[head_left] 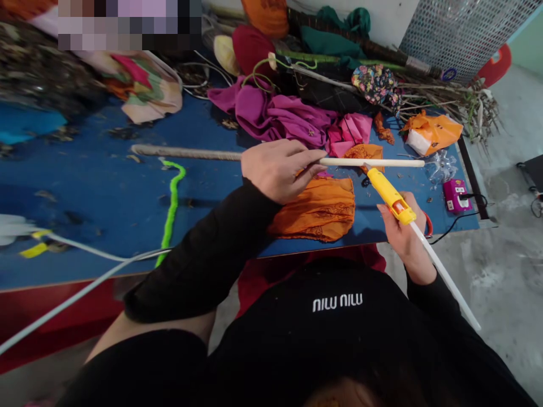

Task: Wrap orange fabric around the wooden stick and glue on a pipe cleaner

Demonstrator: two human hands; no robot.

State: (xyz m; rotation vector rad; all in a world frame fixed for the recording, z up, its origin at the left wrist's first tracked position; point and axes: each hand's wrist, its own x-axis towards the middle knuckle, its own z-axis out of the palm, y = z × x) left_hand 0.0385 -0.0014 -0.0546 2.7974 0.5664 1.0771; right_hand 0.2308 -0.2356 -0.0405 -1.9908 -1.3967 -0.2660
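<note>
My left hand [271, 169] is closed around a long stick [190, 152], held level above the blue table. The stick looks grey and textured to the left of my fingers and bare and pale to their right. A yellow hot glue gun [384, 189] is gripped in my right hand [403, 232], and a long white glue stick [445, 280] runs out of its back. The gun's nozzle meets or nearly meets the underside of the pale part; whether they touch is unclear. Orange cloth [322, 209] lies beneath the stick, between my hands.
A bright green fuzzy strip [173, 209] lies to the left on the blue table [106, 209]. Purple fabric [280, 116] and bundled twigs [436, 99] fill the back. At the right edge are an orange packet [432, 133] and a purple box [457, 196] with a black cord.
</note>
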